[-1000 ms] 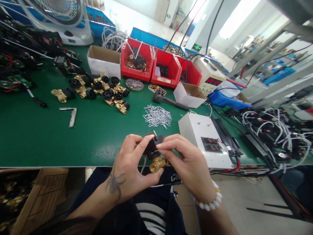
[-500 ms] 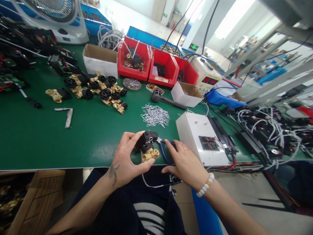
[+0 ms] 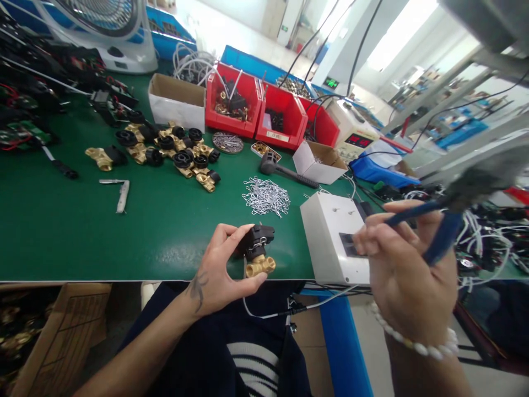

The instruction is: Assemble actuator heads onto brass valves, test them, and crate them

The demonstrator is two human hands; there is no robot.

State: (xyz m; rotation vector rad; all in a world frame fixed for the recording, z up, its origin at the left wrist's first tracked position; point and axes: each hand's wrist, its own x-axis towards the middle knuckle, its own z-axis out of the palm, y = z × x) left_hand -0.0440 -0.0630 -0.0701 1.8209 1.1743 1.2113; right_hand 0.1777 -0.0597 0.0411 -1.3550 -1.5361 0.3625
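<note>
The valve is just on the person's side of the pile of wire clips, by the edge of the tabletop. The left hand grips it, fingers around the black top and thumb by the brass bottom. This hold seems to leave the side with the bent wire easy to reach. The top looks like dull, boxy plastic. The bottom is shiny yellow metal with round, open ends.

Well right of the pile, the right hand has its fingers closed on pliers with blue handles. Their dark head is too blurred to tell if it is open.

The clips are thin, silvery and loopy, heaped loose, maybe so they are easy to grab. Right of the pile sits a hard, pale box with flat sides. Left of it lie lumpy brass parts with black caps, bunched together. Beyond it, smooth red bins hold small bits, perhaps to stop them mixing.
</note>
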